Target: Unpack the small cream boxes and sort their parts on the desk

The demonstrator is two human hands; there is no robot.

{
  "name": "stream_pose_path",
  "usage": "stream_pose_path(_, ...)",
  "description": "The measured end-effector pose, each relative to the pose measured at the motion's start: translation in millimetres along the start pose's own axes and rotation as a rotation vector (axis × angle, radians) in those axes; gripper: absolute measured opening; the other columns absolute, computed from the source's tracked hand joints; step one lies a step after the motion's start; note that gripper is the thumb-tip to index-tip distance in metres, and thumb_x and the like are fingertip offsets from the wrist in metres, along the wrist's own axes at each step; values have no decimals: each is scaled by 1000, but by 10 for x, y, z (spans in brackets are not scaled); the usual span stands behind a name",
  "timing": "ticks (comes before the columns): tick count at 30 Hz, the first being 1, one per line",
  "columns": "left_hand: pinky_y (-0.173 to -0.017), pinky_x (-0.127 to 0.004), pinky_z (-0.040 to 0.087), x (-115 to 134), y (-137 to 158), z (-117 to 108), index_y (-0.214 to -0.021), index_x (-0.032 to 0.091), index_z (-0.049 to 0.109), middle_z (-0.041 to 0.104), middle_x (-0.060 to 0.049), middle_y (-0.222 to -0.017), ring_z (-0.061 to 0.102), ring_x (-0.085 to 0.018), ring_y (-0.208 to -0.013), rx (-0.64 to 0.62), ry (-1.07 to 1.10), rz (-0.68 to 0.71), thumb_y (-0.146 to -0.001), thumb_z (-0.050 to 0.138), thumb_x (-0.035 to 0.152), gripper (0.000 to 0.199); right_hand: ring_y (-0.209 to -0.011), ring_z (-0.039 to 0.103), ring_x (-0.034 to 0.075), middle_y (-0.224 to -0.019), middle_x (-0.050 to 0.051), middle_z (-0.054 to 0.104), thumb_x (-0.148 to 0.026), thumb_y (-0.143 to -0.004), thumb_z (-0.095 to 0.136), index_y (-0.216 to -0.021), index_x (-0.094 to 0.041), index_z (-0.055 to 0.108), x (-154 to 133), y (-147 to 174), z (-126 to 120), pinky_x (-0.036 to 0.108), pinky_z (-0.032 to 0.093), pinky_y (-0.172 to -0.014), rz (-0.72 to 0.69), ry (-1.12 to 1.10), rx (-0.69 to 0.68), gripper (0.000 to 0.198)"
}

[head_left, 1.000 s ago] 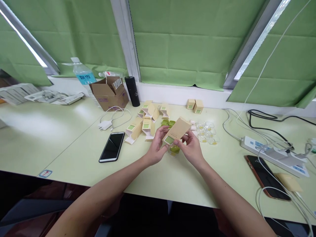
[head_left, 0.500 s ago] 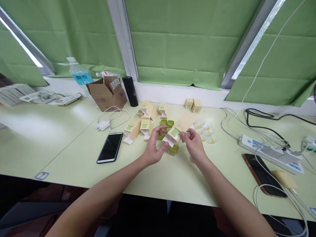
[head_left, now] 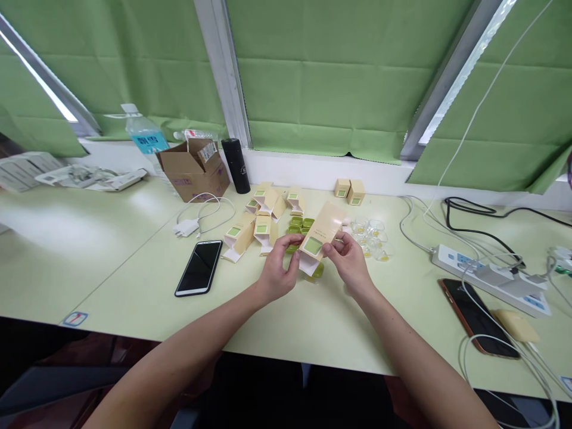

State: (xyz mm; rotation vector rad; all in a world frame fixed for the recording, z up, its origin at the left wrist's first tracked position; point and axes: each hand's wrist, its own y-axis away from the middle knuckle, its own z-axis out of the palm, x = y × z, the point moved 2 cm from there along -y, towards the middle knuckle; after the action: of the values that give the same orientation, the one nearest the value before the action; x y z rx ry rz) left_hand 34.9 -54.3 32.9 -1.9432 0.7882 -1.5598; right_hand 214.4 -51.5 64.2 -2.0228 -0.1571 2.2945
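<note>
Box (head_left: 329,219): one, cream, green label, held tilted above the table (head_left: 335,333), white flap (head_left: 308,263) open at its near end. Left hand (head_left: 277,268): thumb and fingers pinching the box's near left edge, beside the flap. Right hand (head_left: 351,262): thumb and fingers pinching its right edge. Green tub (head_left: 319,271): one, beneath the box, partly hidden. Green tubs (head_left: 295,221): a cluster, just behind the left hand. Clear cups (head_left: 375,235): several, right of the box, yellow spots. Open boxes (head_left: 243,235): a group, left of the tubs. Two boxes (head_left: 356,192): near the wall. Phone (head_left: 199,268): left, face up, dark screen.
</note>
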Motion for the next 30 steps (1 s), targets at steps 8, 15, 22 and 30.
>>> stream_pose_path(8, -98, -44, 54, -7, -10, 25, -136, 25, 49, 64, -12, -127, 64, -25, -113, -18, -28, -55, -99, 60, 32, 39, -92, 77, 26, -94, 6, 81, -68, -62, 89, -99, -27, 64, 31, 9, 36, 40, 62, -83, 22, -43, -35, 61)
stream_pose_path(15, -103, -46, 49, -12, 13, 55, -143, 28, 42, 57, -12, -137, 59, -28, -123, -80, 83, -61, -87, 78, 39, 68, -82, 76, 23, -90, 7, 81, -65, -61, 90, -93, -24, 64, 11, 5, 23, 36, 62, -76, 30, -34, -48, 59)
stream_pose_path(22, -108, -46, 48, 33, 26, 66, -145, 28, 42, 58, -13, -139, 58, -29, -129, -111, 195, -181, -89, 77, 40, 67, -81, 79, 26, -88, 5, 82, -60, -58, 94, -107, -25, 59, 16, 48, 25, 36, 63, -71, 103, -98, 18, 69)
stream_pose_path(30, -101, -39, 52, 13, -85, 5, -134, 20, 55, 67, -15, -132, 64, -27, -121, -86, 326, -308, -93, 69, 51, 53, -66, 74, 21, -83, 4, 82, -58, -63, 90, -112, -22, 62, -31, 55, 22, 33, 61, -62, 106, -55, 60, 67)
